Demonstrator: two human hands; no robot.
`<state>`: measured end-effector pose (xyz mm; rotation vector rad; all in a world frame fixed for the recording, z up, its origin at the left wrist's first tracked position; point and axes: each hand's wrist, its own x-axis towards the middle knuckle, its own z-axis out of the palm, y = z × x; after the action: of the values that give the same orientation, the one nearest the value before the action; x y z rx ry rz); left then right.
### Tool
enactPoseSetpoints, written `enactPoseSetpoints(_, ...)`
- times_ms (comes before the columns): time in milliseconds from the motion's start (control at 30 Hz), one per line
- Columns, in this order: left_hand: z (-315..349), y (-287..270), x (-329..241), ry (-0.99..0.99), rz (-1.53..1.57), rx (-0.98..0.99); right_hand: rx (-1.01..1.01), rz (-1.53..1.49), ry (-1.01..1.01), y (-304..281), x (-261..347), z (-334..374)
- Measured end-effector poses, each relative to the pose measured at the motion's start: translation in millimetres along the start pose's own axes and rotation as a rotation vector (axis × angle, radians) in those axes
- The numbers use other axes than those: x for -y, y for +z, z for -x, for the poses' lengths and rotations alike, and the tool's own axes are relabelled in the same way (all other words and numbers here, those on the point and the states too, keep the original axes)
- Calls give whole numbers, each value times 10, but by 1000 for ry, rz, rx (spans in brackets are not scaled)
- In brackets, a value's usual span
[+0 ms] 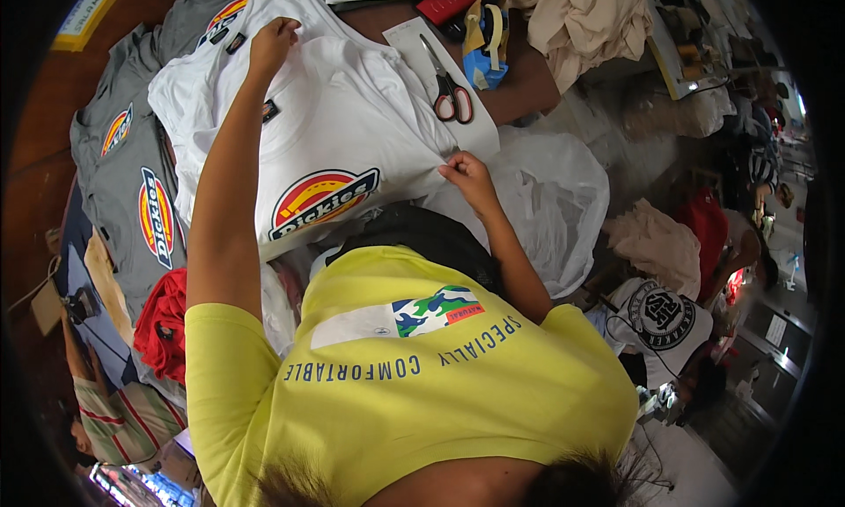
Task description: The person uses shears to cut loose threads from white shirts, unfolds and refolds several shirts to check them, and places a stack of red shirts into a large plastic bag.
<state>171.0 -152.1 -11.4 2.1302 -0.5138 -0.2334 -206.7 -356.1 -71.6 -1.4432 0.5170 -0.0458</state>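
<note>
A white T-shirt (330, 120) with a red, yellow and dark blue printed emblem lies spread before me, on top of other white shirts. My left hand (275, 42) reaches to its far side, fingers closed in a pinch on the white fabric; the fingertips are partly hidden. At the shirt's right edge, my right hand (472, 180) pinches the cloth between thumb and fingers. Scissors (451, 98) with black and red handles rest on a white sheet (480, 137) beyond my right hand.
Grey printed shirts (128, 190) lie at the left, a red cloth (163, 326) nearer me. A tape dispenser (486, 45) stands at the back beside beige fabric (581, 14). A clear plastic bag (559, 208) is right of my right arm. Other people work at both sides.
</note>
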Motion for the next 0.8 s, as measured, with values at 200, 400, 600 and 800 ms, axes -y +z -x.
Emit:
enactPoseSetpoints(200, 95, 127, -83, 243, 32, 327, -32, -111, 3, 8, -86, -7)
enactPoseSetpoints(400, 224, 372, -298, 443, -518, 174, -6, -37, -18, -15, -65, -19)
enactPoseSetpoints(600, 78, 484, -380, 165, -245, 140, -59, 21, -95, 39, -68, 29)
enactPoseSetpoints(800, -15, 407, -284, 83, -127, 163, -77, 125, -175, 78, -62, 59)
